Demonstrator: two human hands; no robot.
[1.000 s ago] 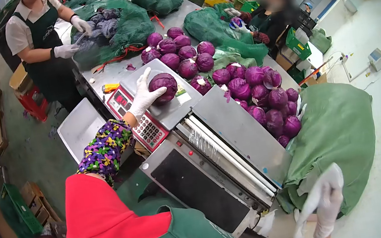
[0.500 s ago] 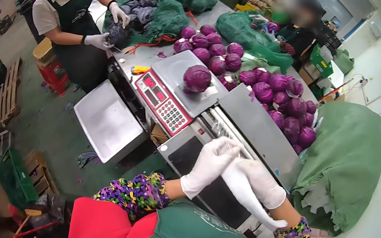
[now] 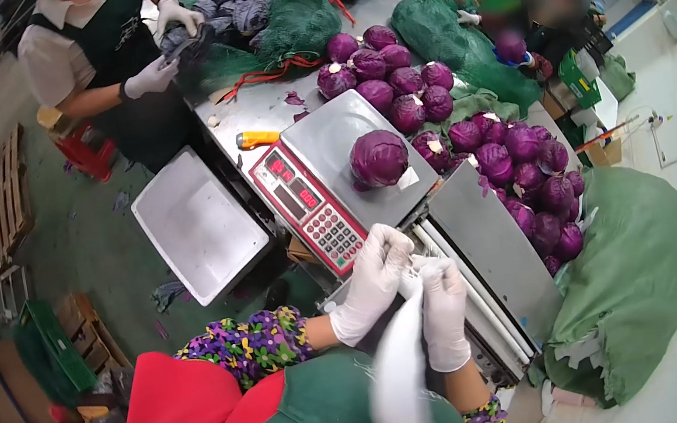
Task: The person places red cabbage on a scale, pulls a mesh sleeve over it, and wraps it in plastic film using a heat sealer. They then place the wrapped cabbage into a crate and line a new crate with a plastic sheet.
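Observation:
My left hand [image 3: 376, 283], in a white glove, pinches the upper end of a long white strip of soft, bunched material [image 3: 401, 352]. Opposite it, my right hand [image 3: 444, 310], gloved too, pinches the same end with its fingertips close to the left ones. The strip's lower part hangs blurred in front of my green apron. Just beyond my hands stands a red-framed digital scale [image 3: 309, 201] with lit red digits. On its metal plate rests one purple cabbage [image 3: 379, 158]. Below my hands, a wrapping machine with white rollers [image 3: 480, 295] is partly covered.
Purple cabbages [image 3: 529, 181] are piled right of the scale, beside a green sack [image 3: 633, 280]. A yellow-handled cutter [image 3: 258, 138] lies behind the scale. At left stands a white-topped box [image 3: 199, 225]. Across the table, a co-worker [image 3: 102, 63] handles a dark cabbage; another person is at back right.
Both hands have risen slightly, and the right has turned upright, its fingertips meeting the left's at the strip's end. The strip has swung left. The view has shifted a little.

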